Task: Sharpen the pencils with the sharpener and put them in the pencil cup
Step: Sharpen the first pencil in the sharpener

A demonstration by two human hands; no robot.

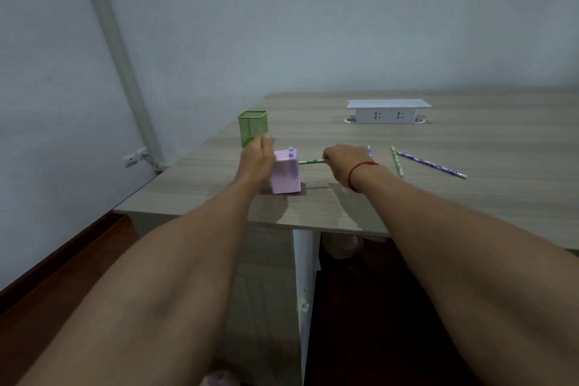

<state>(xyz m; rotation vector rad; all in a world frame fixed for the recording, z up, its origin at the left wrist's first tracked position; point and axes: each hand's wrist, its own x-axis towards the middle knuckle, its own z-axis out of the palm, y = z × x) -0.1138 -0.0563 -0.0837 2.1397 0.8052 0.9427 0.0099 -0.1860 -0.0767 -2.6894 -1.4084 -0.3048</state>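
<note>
One pencil (310, 161) held tight in right grip (340, 160), tip pushed into sharpener (285, 174). Left grip (257, 160) laid on sharpener side; wide or narrow cannot be told. Other pencils (433, 165) left on counter (470, 141). No pencil seen in cup (252, 128) yet.

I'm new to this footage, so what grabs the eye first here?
Centre frame, the right hand holds a green pencil poked into the lilac sharpener, with the left hand pressed against its other side. A green mesh cup stands just behind that hand; spare pencils lie to the right.
</note>
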